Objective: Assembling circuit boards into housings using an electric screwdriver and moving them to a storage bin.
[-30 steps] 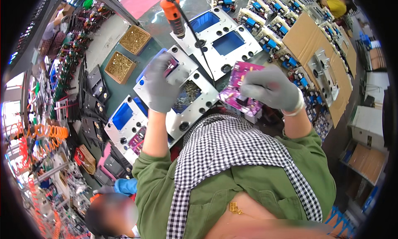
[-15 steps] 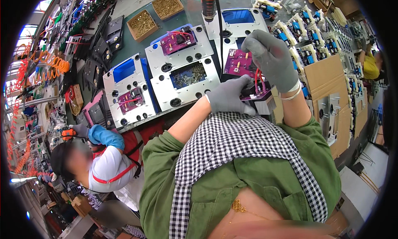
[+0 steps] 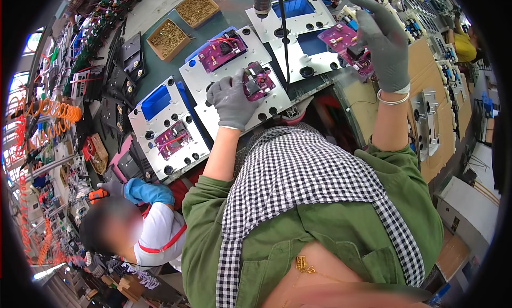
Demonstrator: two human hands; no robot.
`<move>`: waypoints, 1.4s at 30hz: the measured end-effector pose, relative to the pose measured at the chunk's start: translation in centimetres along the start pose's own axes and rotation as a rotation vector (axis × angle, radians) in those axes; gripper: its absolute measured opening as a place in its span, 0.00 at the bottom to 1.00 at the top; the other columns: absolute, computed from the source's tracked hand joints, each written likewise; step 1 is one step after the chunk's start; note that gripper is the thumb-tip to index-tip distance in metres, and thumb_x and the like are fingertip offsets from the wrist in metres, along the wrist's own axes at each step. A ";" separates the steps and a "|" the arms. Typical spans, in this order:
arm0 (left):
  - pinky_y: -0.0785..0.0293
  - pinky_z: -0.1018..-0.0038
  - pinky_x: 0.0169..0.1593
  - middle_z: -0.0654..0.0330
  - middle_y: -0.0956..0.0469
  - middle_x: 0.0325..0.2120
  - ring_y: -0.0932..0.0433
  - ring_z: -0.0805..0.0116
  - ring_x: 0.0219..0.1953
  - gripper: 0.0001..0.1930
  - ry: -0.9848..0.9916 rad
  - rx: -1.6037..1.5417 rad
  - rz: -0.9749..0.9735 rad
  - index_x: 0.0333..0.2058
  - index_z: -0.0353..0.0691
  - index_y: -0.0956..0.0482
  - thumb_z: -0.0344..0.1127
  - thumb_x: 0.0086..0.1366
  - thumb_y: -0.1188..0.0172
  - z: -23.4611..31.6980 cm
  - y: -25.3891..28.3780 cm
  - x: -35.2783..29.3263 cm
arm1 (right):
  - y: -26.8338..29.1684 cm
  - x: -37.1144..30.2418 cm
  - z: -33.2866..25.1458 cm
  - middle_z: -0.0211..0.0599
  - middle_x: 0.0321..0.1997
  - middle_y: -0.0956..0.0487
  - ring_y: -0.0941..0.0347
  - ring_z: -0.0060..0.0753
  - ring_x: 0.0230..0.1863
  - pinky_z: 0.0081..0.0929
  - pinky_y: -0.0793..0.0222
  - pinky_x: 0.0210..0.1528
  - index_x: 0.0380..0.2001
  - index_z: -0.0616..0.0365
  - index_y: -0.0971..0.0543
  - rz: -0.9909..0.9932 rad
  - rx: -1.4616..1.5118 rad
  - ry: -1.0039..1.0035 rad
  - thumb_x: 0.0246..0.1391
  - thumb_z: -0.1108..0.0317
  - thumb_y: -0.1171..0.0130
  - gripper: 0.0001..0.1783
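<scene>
My left hand [image 3: 233,102] grips the edge of a purple circuit board [image 3: 258,83]. That board is over the lower part of a silver metal panel [image 3: 221,86], where its cutout was. On my right, my right hand [image 3: 383,49] holds a second purple circuit board [image 3: 337,37], which has a black component and is tilted at the panel's right edge. Its index finger is stretched out and the other fingertips are partly hidden. Another purple board [image 3: 223,50] with red wires sits on the upper part of the middle panel.
An orange-and-black power screwdriver [image 3: 262,2] hangs above the bench, its black cable [image 3: 284,41] running down. Two boxes of screws [image 3: 168,39] stand at the back. White and blue parts line the right, beside cardboard [image 3: 421,84]. A co-worker [image 3: 154,228] is at lower left.
My left hand has carried its board from in front of me leftward onto the middle panel. My right hand has risen, and the board from the right panel has moved up and right with it.
</scene>
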State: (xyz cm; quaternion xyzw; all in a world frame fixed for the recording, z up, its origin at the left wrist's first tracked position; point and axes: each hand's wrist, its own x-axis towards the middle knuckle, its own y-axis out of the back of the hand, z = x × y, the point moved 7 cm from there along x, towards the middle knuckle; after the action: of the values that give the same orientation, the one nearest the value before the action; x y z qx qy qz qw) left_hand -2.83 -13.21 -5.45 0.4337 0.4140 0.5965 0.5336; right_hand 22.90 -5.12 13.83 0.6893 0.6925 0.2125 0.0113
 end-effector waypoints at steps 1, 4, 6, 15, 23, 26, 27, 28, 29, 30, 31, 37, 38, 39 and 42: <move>0.42 0.57 0.54 0.57 0.29 0.41 0.31 0.54 0.47 0.45 0.005 0.001 0.002 0.54 0.53 0.30 0.56 0.33 0.26 -0.4 -0.6 -0.3 | 0.4 0.2 0.0 0.20 0.24 0.30 0.41 0.09 0.24 0.11 0.44 0.26 0.50 0.56 0.22 0.037 0.012 0.018 0.60 0.70 0.49 0.16; 0.47 0.56 0.53 0.60 0.29 0.40 0.32 0.57 0.46 0.44 0.015 -0.027 0.000 0.53 0.55 0.28 0.59 0.32 0.26 -0.8 -1.2 -0.8 | 2.2 0.6 -0.6 0.19 0.21 0.31 0.37 0.13 0.21 0.14 0.40 0.24 0.43 0.59 0.22 0.151 -0.036 -0.084 0.55 0.73 0.50 0.13; 0.46 0.56 0.53 0.60 0.29 0.40 0.32 0.58 0.46 0.45 0.026 0.014 0.011 0.53 0.54 0.28 0.59 0.32 0.26 -1.1 -0.3 -1.2 | 3.0 0.6 -0.9 0.17 0.21 0.33 0.40 0.07 0.20 0.10 0.42 0.23 0.46 0.61 0.22 0.161 -0.097 -0.080 0.57 0.72 0.51 0.15; 0.43 0.58 0.59 0.49 0.31 0.51 0.34 0.49 0.54 0.49 -0.262 -0.410 0.044 0.55 0.41 0.31 0.63 0.36 0.28 4.2 6.9 -0.3 | 0.2 -0.4 0.2 0.20 0.16 0.36 0.45 0.09 0.17 0.16 0.47 0.19 0.48 0.58 0.22 -0.597 -0.099 0.189 0.51 0.79 0.47 0.19; 0.35 0.57 0.54 0.46 0.28 0.45 0.30 0.46 0.49 0.42 -0.562 -0.689 -0.408 0.54 0.43 0.34 0.50 0.39 0.30 27.7 -3.8 13.3 | 6.6 7.3 7.3 0.32 0.30 0.20 0.26 0.17 0.29 0.17 0.30 0.35 0.45 0.63 0.21 -0.650 0.252 -0.019 0.54 0.76 0.48 0.15; 0.34 0.61 0.50 0.49 0.27 0.40 0.30 0.50 0.44 0.41 -0.283 -0.332 -0.152 0.56 0.44 0.36 0.48 0.41 0.32 28.6 -4.0 16.7 | 13.0 11.0 15.9 0.29 0.31 0.23 0.26 0.16 0.30 0.16 0.29 0.34 0.52 0.56 0.27 0.080 0.553 -0.104 0.61 0.67 0.51 0.17; 0.34 0.60 0.52 0.48 0.29 0.42 0.31 0.50 0.45 0.42 -0.207 -0.249 -0.083 0.57 0.41 0.37 0.48 0.42 0.32 27.5 -4.9 17.7 | 15.2 11.6 19.3 0.34 0.34 0.22 0.23 0.26 0.32 0.23 0.27 0.36 0.52 0.56 0.27 0.199 0.166 -0.017 0.61 0.67 0.53 0.17; 0.34 0.60 0.52 0.49 0.30 0.44 0.31 0.50 0.46 0.43 -0.097 -0.221 -0.071 0.58 0.41 0.37 0.48 0.42 0.32 25.7 -5.8 18.6 | 14.9 11.5 22.7 0.39 0.36 0.21 0.22 0.33 0.35 0.28 0.26 0.38 0.52 0.55 0.28 0.090 -0.255 -0.049 0.62 0.65 0.54 0.17; 0.34 0.61 0.52 0.49 0.30 0.45 0.31 0.51 0.46 0.44 0.016 -0.199 -0.054 0.58 0.40 0.38 0.48 0.42 0.32 24.6 -6.3 19.5 | 14.7 11.1 25.7 0.43 0.39 0.21 0.21 0.40 0.37 0.33 0.25 0.40 0.53 0.55 0.28 -0.030 -0.680 -0.077 0.62 0.62 0.55 0.18; 0.35 0.61 0.53 0.49 0.31 0.46 0.31 0.51 0.47 0.45 -0.004 -0.189 0.028 0.59 0.40 0.38 0.49 0.42 0.31 25.1 -5.7 20.4 | 13.6 10.6 28.4 0.46 0.40 0.21 0.22 0.44 0.39 0.37 0.26 0.41 0.53 0.54 0.29 -0.146 -0.844 -0.155 0.61 0.61 0.55 0.19; 0.35 0.61 0.53 0.49 0.31 0.47 0.31 0.51 0.47 0.46 -0.027 -0.184 0.103 0.60 0.41 0.39 0.50 0.41 0.31 25.9 -5.6 21.0 | 13.1 10.1 30.5 0.48 0.42 0.21 0.22 0.49 0.41 0.41 0.26 0.42 0.54 0.54 0.30 -0.264 -1.011 -0.240 0.61 0.60 0.56 0.20; 0.35 0.60 0.49 0.52 0.27 0.40 0.28 0.53 0.43 0.49 -0.218 -0.075 0.097 0.60 0.43 0.39 0.56 0.40 0.29 28.7 -9.0 21.7 | 10.7 9.0 33.4 0.47 0.35 0.19 0.21 0.50 0.38 0.45 0.27 0.39 0.43 0.52 0.29 -0.537 -0.873 -0.331 0.58 0.67 0.56 0.11; 0.36 0.60 0.50 0.52 0.28 0.41 0.29 0.53 0.43 0.49 -0.234 -0.033 0.110 0.60 0.43 0.38 0.56 0.40 0.30 28.8 -9.7 21.7 | 10.8 9.4 33.8 0.47 0.33 0.19 0.21 0.50 0.37 0.45 0.28 0.39 0.43 0.52 0.30 -0.539 -0.858 -0.318 0.57 0.67 0.56 0.11; 0.36 0.60 0.50 0.52 0.28 0.41 0.29 0.53 0.43 0.49 -0.261 0.002 0.117 0.60 0.43 0.38 0.56 0.40 0.30 29.3 -10.4 21.8 | 11.2 9.6 34.6 0.47 0.31 0.19 0.21 0.51 0.36 0.45 0.28 0.38 0.42 0.52 0.30 -0.534 -0.847 -0.317 0.57 0.68 0.56 0.10; 0.37 0.60 0.51 0.53 0.28 0.43 0.29 0.54 0.44 0.47 -0.272 -0.016 -0.029 0.60 0.45 0.37 0.53 0.40 0.31 29.2 -12.7 22.2 | 12.9 8.8 36.4 0.46 0.30 0.19 0.21 0.51 0.34 0.46 0.28 0.35 0.42 0.52 0.30 -0.501 -0.865 -0.351 0.57 0.68 0.57 0.10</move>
State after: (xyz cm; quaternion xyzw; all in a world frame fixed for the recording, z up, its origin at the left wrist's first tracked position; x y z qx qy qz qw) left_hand 27.52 10.96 -7.69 0.5002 0.3396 0.5276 0.5968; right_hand 45.95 12.91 -12.85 0.4603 0.6727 0.3511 0.4607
